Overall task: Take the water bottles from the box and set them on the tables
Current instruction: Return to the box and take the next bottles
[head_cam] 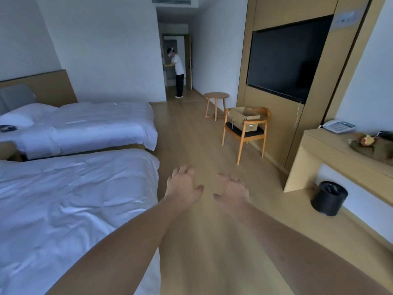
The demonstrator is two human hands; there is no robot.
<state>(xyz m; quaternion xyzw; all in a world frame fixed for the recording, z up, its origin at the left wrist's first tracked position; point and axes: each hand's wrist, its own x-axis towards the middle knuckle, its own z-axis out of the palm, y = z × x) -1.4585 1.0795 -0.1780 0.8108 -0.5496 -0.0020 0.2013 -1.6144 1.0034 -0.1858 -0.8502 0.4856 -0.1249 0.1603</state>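
Bare floor (197,145) runs between the beds (102,124) and chair (244,133) (box (244,117) aboard).

Two white beds (80,188), wall television (287,58), black bin (328,198), distant person (177,71).

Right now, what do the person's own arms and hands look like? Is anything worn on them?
Both arms are bare up to the frame edge: no sleeves show. The left hand and right hand carry no gloves, rings, watch or bands.
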